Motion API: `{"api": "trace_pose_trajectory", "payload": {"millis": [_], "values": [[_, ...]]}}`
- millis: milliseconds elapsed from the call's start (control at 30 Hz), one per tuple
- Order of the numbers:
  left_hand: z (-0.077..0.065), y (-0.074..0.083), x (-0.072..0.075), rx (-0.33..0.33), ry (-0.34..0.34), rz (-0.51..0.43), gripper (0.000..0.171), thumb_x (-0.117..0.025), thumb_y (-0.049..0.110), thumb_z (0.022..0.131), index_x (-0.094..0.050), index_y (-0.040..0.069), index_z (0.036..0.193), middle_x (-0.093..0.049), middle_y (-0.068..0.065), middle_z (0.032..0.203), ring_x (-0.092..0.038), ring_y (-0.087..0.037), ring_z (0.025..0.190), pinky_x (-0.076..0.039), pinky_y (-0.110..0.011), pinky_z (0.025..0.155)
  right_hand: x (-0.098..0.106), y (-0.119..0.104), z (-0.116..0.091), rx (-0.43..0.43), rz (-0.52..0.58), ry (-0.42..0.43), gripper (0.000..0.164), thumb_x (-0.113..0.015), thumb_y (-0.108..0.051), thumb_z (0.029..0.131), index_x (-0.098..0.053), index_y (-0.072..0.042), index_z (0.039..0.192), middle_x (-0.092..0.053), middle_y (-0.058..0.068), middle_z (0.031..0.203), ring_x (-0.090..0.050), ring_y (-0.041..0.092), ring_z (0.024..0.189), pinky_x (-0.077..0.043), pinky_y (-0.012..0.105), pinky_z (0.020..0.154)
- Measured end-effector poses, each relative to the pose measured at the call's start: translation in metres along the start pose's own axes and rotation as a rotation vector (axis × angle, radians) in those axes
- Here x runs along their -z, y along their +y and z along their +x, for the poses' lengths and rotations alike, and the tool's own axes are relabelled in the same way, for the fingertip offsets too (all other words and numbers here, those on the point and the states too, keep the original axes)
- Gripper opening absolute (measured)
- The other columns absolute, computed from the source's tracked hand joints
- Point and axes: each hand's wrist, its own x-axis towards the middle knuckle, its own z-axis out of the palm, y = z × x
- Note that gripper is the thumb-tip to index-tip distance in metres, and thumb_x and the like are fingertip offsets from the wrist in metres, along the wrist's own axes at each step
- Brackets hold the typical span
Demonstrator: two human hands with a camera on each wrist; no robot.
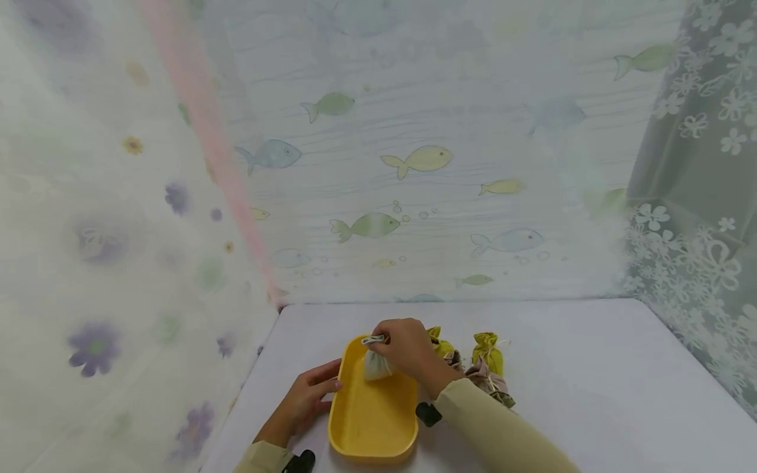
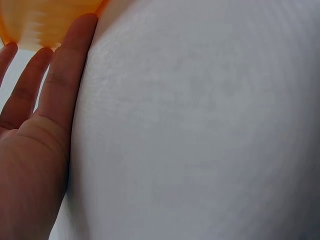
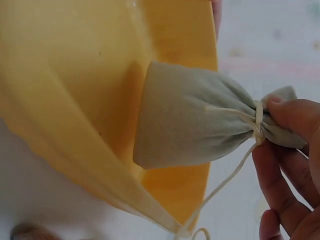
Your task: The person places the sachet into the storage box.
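My right hand [image 1: 408, 348] pinches a pale grey-green drawstring pouch [image 3: 195, 117] by its gathered neck, between thumb and fingers. The pouch hangs over the far end of a yellow tray [image 1: 372, 420], and its cream cord dangles loose in the right wrist view. Against the tray's left side rests my left hand [image 1: 307, 394], fingers extended along the outer wall. In the left wrist view its straight fingers [image 2: 62, 80] touch the yellow plastic. I cannot tell whether the pouch's bottom touches the tray.
Right of the tray lie several small pouches, among them a yellow-green pouch [image 1: 487, 351] and a mauve pouch [image 1: 485, 376], partly behind the right forearm. A white cloth covers the table [image 1: 591, 381]. Behind it hangs a fish-print curtain [image 1: 414, 197].
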Motion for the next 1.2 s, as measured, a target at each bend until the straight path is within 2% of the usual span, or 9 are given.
{"api": "trace_pose_trajectory", "payload": {"millis": [100, 300, 600, 733, 1000, 1200], "values": [[0.001, 0.001, 0.001, -0.013, 0.006, 0.012, 0.069, -0.076, 0.033, 0.095, -0.049, 0.015, 0.156, -0.043, -0.014, 0.162, -0.058, -0.027, 0.136, -0.06, -0.044, 0.098, -0.004, -0.001, 0.004, -0.021, 0.025, 0.005, 0.014, -0.076, -0.039, 0.094, -0.08, -0.026, 0.099, -0.075, -0.015, 0.088, -0.06, -0.001, 0.071, -0.054, 0.019, 0.067], [0.003, -0.001, 0.001, 0.0, 0.009, 0.011, 0.069, -0.077, 0.034, 0.094, -0.05, 0.015, 0.155, -0.044, -0.015, 0.162, -0.059, -0.026, 0.135, -0.06, -0.043, 0.098, -0.011, 0.0, 0.006, -0.042, 0.033, 0.028, 0.015, -0.077, -0.038, 0.093, -0.08, -0.025, 0.099, -0.076, -0.013, 0.09, -0.062, 0.001, 0.073, -0.056, 0.021, 0.068], [0.002, -0.003, 0.0, -0.001, 0.001, 0.001, 0.071, -0.077, 0.034, 0.093, -0.049, 0.014, 0.155, -0.044, -0.015, 0.162, -0.059, -0.026, 0.136, -0.06, -0.044, 0.098, -0.019, 0.0, 0.006, -0.076, 0.079, -0.035, 0.016, -0.076, -0.037, 0.095, -0.08, -0.023, 0.102, -0.075, -0.013, 0.093, -0.064, 0.0, 0.077, -0.059, 0.021, 0.072], [0.002, -0.003, 0.001, -0.001, 0.006, 0.0, 0.071, -0.078, 0.033, 0.093, -0.049, 0.014, 0.155, -0.045, -0.015, 0.161, -0.06, -0.025, 0.134, -0.06, -0.043, 0.097, -0.02, -0.001, 0.007, -0.069, 0.061, -0.041, 0.019, -0.076, -0.038, 0.095, -0.08, -0.023, 0.106, -0.076, -0.012, 0.096, -0.066, 0.0, 0.078, -0.059, 0.021, 0.073], [0.0, -0.002, 0.002, -0.004, 0.019, 0.001, 0.068, -0.076, 0.03, 0.094, -0.05, 0.013, 0.155, -0.047, -0.016, 0.159, -0.063, -0.023, 0.13, -0.061, -0.043, 0.096, -0.014, -0.007, 0.005, -0.082, -0.01, 0.008, 0.029, -0.077, -0.042, 0.093, -0.079, -0.022, 0.114, -0.077, -0.01, 0.106, -0.069, 0.007, 0.086, -0.061, 0.031, 0.081], [-0.001, -0.001, 0.002, -0.011, 0.005, 0.008, 0.066, -0.074, 0.029, 0.096, -0.049, 0.013, 0.155, -0.046, -0.017, 0.16, -0.062, -0.024, 0.131, -0.06, -0.043, 0.097, -0.006, -0.011, -0.003, -0.111, -0.016, 0.053, 0.024, -0.077, -0.039, 0.094, -0.079, -0.022, 0.11, -0.078, -0.009, 0.105, -0.071, 0.01, 0.088, -0.061, 0.036, 0.086]]}}
